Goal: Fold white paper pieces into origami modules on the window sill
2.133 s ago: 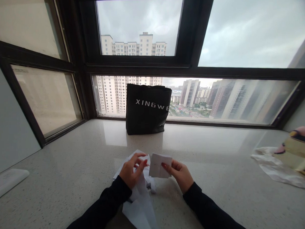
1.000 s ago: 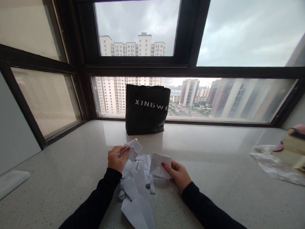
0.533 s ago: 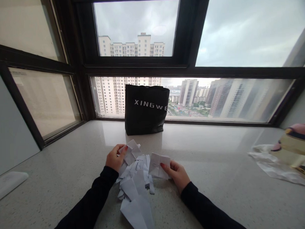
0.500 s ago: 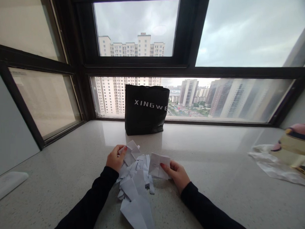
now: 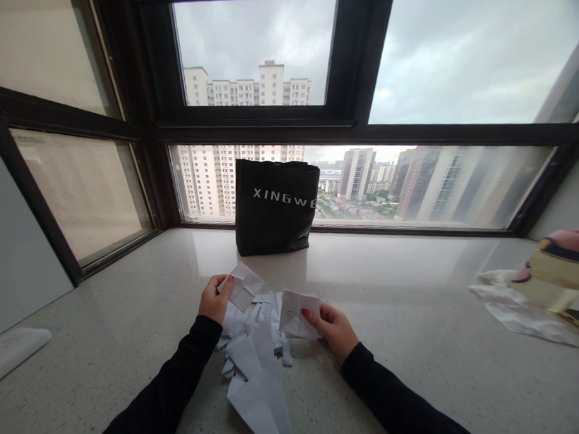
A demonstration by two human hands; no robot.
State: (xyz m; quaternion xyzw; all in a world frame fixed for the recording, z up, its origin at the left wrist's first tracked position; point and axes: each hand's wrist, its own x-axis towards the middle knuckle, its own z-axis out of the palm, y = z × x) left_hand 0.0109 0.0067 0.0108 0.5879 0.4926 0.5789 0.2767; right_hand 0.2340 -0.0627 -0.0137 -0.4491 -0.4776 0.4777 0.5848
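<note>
My left hand [image 5: 212, 299] is closed on a small folded white paper piece [image 5: 243, 285], held just above a heap of white folded papers [image 5: 256, 345] on the speckled stone sill [image 5: 132, 330]. My right hand [image 5: 335, 329] pinches another folded white paper [image 5: 297, 314] at the heap's right side. Both arms are in black sleeves. A long pointed folded paper [image 5: 264, 408] lies nearest me, at the front of the heap.
A black bag [image 5: 274, 205] with white lettering stands against the window behind the papers. At the right lie crumpled clear plastic [image 5: 515, 310] and a pink and yellow object [image 5: 557, 268]. A flat white item [image 5: 16, 345] sits at the far left.
My left hand picked a folded piece from the heap and lifted it to the left. It now holds the piece slightly higher and more spread out. My right hand has kept its paper in place.
</note>
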